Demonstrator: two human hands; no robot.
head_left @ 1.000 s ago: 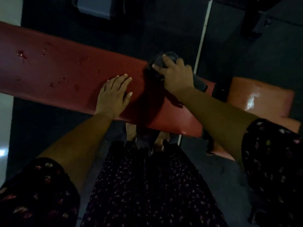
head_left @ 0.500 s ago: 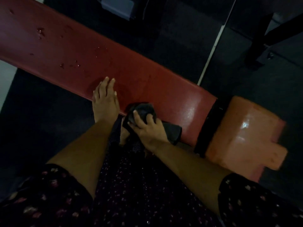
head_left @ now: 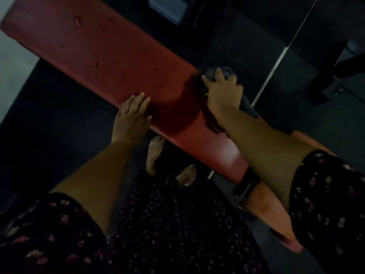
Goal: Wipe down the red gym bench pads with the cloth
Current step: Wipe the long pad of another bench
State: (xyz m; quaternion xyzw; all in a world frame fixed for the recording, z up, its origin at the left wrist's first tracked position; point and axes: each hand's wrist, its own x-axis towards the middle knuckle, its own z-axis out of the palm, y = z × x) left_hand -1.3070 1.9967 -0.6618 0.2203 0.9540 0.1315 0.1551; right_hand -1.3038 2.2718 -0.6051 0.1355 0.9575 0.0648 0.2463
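Observation:
A long red bench pad (head_left: 110, 56) runs diagonally from upper left to lower right, with water drops on its far-left half. My right hand (head_left: 222, 91) grips a dark grey cloth (head_left: 215, 73) at the pad's far edge, fingers curled over the bunched cloth. My left hand (head_left: 131, 117) lies flat on the pad's near edge, fingers straight. A smaller orange-red seat pad (head_left: 270, 208) sits at the lower right, partly hidden by my right arm.
A black bracket (head_left: 245, 184) joins the two pads. Dark rubber floor surrounds the bench, with a white line (head_left: 276, 64) across it. Black equipment frame legs (head_left: 324, 80) stand at the upper right. My bare feet (head_left: 156, 153) are under the bench's near edge.
My right hand has pushed the cloth from the pad's near edge across to its far edge. The left hand has stayed flat on the near edge. The view has tilted.

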